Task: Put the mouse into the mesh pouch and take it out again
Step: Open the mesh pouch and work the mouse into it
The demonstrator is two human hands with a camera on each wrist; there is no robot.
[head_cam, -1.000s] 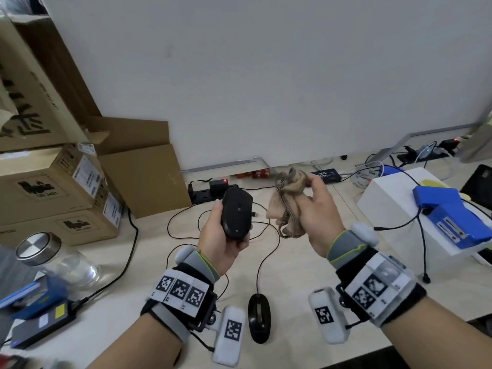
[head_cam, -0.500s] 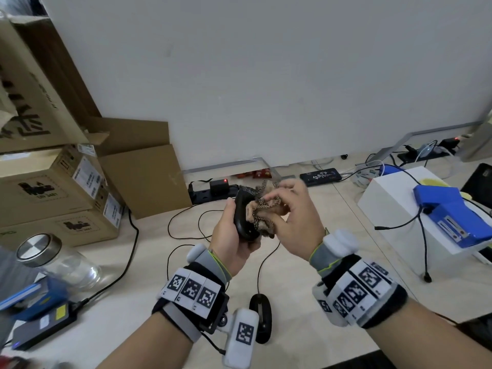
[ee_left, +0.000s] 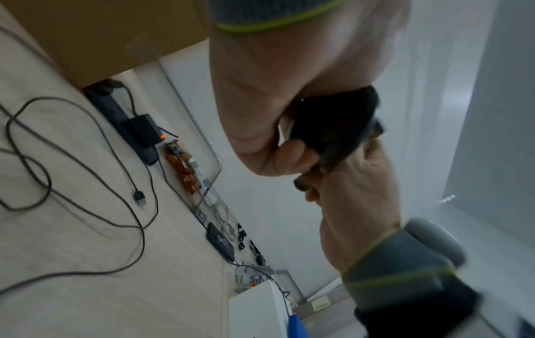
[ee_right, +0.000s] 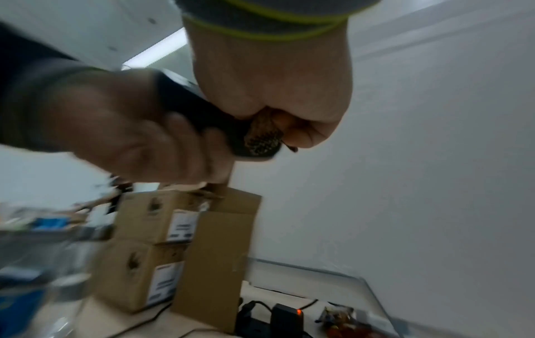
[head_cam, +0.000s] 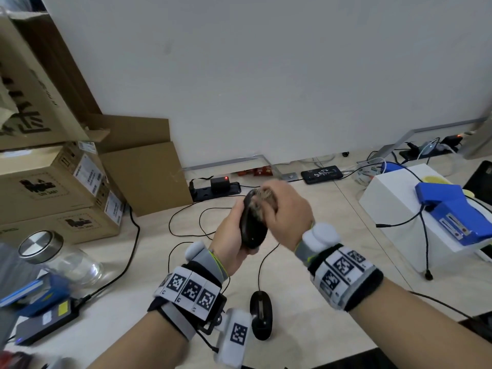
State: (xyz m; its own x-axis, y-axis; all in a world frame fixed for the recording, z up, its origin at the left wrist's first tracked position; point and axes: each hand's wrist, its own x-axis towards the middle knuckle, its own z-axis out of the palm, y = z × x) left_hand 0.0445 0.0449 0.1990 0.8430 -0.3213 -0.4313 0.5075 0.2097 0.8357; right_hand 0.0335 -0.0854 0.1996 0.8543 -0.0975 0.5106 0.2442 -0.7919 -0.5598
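My left hand (head_cam: pixel 231 230) grips a black mouse (head_cam: pixel 251 225) upright above the desk, fingers curled round its side. My right hand (head_cam: pixel 286 209) holds the bunched tan mesh pouch (head_cam: pixel 262 201) against the mouse's top end. In the left wrist view the mouse (ee_left: pixel 330 128) sits in my curled left fingers, and a scrap of pouch (ee_left: pixel 306 180) shows under it by the right hand. In the right wrist view the mesh pouch (ee_right: pixel 262 135) covers the tip of the mouse (ee_right: pixel 202 114). Most of the pouch is hidden inside my right fist.
A second black mouse (head_cam: pixel 261 314) lies on the desk (head_cam: pixel 319 302) below my wrists, with loose cables around. Cardboard boxes (head_cam: pixel 53 187) stack at left, a glass jar (head_cam: pixel 58 257) beside them. A white box (head_cam: pixel 394 203) with a blue device (head_cam: pixel 452 211) stands right. A power strip (head_cam: pixel 215 189) lies by the wall.
My right hand brought the pouch leftward from apart to onto the mouse's top end. Both hands came together and the left hand tilted the mouse slightly toward the right.
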